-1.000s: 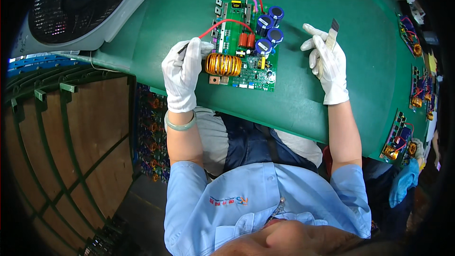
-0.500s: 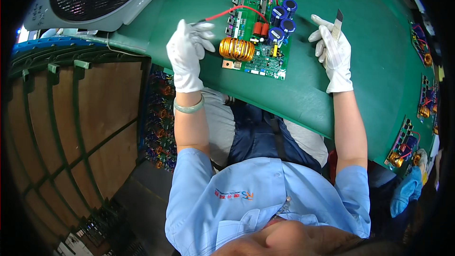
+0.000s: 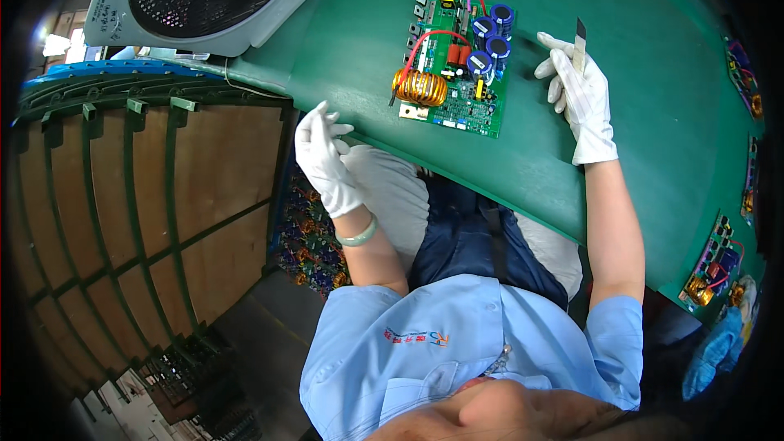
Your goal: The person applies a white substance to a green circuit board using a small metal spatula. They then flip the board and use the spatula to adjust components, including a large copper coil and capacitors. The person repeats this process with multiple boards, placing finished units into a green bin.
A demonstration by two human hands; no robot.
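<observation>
A green circuit board [image 3: 460, 110] lies on the table, carrying blue capacitors [image 3: 498, 47] and a copper-wound coil [image 3: 420, 87]. A red wire [image 3: 435, 33] arches from the board, and its dark end hangs beside the coil. My right hand [image 3: 584, 98], in a white glove, rests to the right of the board. It grips a small knife [image 3: 580, 45], blade pointing away from me; the palm covers most of the handle. At the near table edge, left of the board, my white-gloved left hand [image 3: 324, 151] is empty with its fingers apart.
A grey fan [image 3: 233, 28] lies at the far left of the table. More circuit boards [image 3: 710, 269] line the right edge. Left of my legs, a container holds many boards [image 3: 314, 233]. A panelled green rack [image 3: 220, 155] stands at the left.
My left hand has released the red wire and drawn back toward the near table edge. The wire now curves down over the coil. My right hand still holds the knife.
</observation>
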